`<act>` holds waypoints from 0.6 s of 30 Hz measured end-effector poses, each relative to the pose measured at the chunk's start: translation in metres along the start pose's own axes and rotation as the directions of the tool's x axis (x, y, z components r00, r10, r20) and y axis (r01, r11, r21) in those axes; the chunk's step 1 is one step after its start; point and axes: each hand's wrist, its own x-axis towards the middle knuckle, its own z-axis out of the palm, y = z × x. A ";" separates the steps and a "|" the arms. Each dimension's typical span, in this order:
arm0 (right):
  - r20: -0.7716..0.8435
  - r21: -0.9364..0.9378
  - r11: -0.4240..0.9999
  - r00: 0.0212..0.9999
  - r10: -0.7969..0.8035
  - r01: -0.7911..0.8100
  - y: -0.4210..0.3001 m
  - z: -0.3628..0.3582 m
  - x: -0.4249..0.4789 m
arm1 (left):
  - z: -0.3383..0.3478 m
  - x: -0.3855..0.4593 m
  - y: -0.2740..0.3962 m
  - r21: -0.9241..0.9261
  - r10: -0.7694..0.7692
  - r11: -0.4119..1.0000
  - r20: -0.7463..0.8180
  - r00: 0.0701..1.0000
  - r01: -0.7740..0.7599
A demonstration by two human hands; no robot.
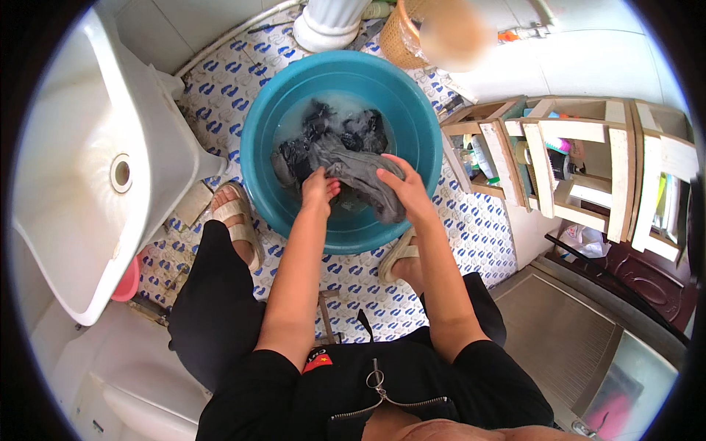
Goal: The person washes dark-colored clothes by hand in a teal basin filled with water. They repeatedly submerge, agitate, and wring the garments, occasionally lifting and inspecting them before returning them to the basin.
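A wet grey cloth garment (358, 171) is stretched between my hands over a large teal plastic basin (342, 242). My right hand (407, 190) grips its bunched right end, near the basin's right wall. The fingers of my left hand (321, 190) are at the garment's lower left edge; whether they pinch it cannot be made out. Behind and under it, dark wet clothes (364, 129) lie in cloudy, sudsy water (342, 102). The basin stands on the floor between my sandalled feet.
A white sink (132, 127) juts in at the left. Beyond the basin stand a white pedestal (325, 27) and a woven basket (400, 41). Wooden shelves (557, 127) with bottles line the right side. The patterned floor (474, 226) surrounds the basin. A pink basin (128, 281) is partly under the sink.
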 end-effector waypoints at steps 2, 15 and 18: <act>-0.005 0.010 0.999 0.999 0.036 -0.036 0.047 -0.009 0.022 | -0.009 0.017 -0.026 -0.213 -0.094 0.973 0.017 0.995 0.095; 0.134 -0.746 0.448 0.771 -0.623 0.492 0.077 0.075 0.003 | 0.005 0.017 -0.015 -0.268 -0.140 0.921 0.453 0.881 0.284; -0.205 -0.769 0.631 0.895 -0.396 0.103 0.039 0.061 0.070 | 0.037 -0.003 -0.014 -0.459 0.042 0.885 0.236 0.971 0.073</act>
